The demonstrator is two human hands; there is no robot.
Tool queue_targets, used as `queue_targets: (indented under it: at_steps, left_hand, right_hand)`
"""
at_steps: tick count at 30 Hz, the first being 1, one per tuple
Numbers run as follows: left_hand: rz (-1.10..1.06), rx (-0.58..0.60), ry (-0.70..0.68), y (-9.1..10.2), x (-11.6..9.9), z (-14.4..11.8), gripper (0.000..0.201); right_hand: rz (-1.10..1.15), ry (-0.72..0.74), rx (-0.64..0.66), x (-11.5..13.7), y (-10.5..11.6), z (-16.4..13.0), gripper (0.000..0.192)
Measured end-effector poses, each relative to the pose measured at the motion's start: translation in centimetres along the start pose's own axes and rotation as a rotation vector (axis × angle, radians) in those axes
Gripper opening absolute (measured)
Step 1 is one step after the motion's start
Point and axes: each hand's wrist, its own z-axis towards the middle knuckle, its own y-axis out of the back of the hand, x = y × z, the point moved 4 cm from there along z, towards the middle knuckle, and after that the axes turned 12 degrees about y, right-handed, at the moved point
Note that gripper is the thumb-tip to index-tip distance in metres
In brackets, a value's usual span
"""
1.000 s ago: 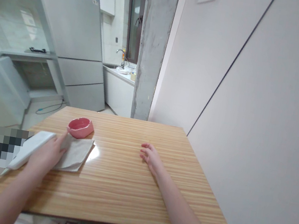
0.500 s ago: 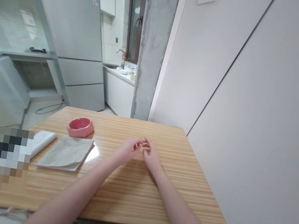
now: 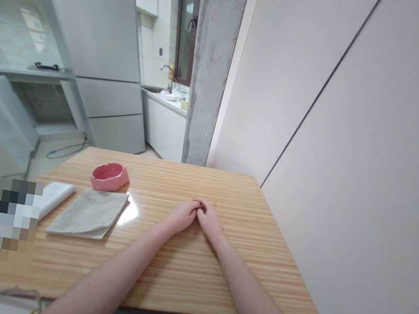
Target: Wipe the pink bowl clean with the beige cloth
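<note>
My left hand [image 3: 182, 216] and my right hand [image 3: 209, 219] rest together on the wooden table [image 3: 189, 277], with their fingers curled in and touching at the middle. Both look closed, and no object shows in either. The fingertips partly cover each other. To the left of my hands lies a folded grey cloth [image 3: 88, 213]. Just behind that cloth sits a pink ashtray [image 3: 109, 178] with notches in its rim.
A white flat box [image 3: 56, 195] lies left of the cloth, partly covered by a blurred patch. Cables [image 3: 13, 293] hang by the near left edge. A pale wall [image 3: 337, 162] runs along the right, and a fridge [image 3: 90, 24] stands beyond the table.
My fingers were loosely spread and just meeting; now they are curled in and joined more closely. The view has shifted slightly, while the cloth and ashtray stay in place on the table.
</note>
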Motion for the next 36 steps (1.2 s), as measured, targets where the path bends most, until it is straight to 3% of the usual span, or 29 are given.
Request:
queue_targets:
  at_steps: [8, 11, 13, 16, 18, 20, 23, 27, 29, 33, 34, 36]
  left_hand:
    - [-0.004, -0.001, 0.010, -0.5, -0.2, -0.1, 0.032]
    - [0.044, -0.006, 0.000, 0.8, -0.5, -0.4, 0.029]
    - [0.111, -0.158, 0.040, 3.8, -0.2, -0.7, 0.026]
    - [0.196, -0.726, 0.194, 11.1, 1.1, -2.1, 0.029]
    - [0.318, -0.906, 0.311, 14.5, 2.6, -3.0, 0.033]
    - [0.449, -0.904, 0.432, 16.3, 4.5, -3.3, 0.043]
    - [0.562, -0.777, 0.567, 16.4, 7.6, -3.5, 0.051]
    - [0.619, -0.589, 0.642, 15.4, 10.1, -3.4, 0.031]
    - [0.644, -0.604, 0.629, 15.4, 10.3, -3.5, 0.026]
    - [0.639, -0.845, 0.716, 17.0, 10.5, -4.7, 0.035]
    - [0.623, -0.847, 0.756, 17.3, 10.9, -5.1, 0.039]
    - [0.585, -0.745, 0.803, 17.6, 11.9, -5.6, 0.041]
  right_hand:
    - [0.033, -0.004, 0.004, 0.2, 0.1, 0.0, 0.039]
    - [0.074, -0.038, 0.003, 0.0, -0.1, -0.1, 0.042]
    - [0.139, -0.097, -0.005, -0.3, -0.3, -0.1, 0.049]
    - [0.190, -0.153, -0.030, -0.6, -0.4, -0.1, 0.056]
    - [0.183, -0.150, -0.042, -0.7, -0.4, -0.1, 0.056]
    - [0.176, -0.143, -0.050, -0.7, -0.3, -0.1, 0.055]
    - [0.177, -0.141, -0.049, -0.7, -0.3, -0.1, 0.053]
    - [0.182, -0.145, -0.029, -0.6, -0.2, -0.2, 0.052]
    - [0.177, -0.137, -0.027, -0.6, -0.2, -0.2, 0.050]
    - [0.146, -0.112, -0.013, -0.7, -0.2, -0.2, 0.046]
    - [0.136, -0.105, -0.006, -0.7, -0.2, -0.2, 0.045]
    - [0.117, -0.089, 0.007, -0.7, -0.2, -0.2, 0.043]
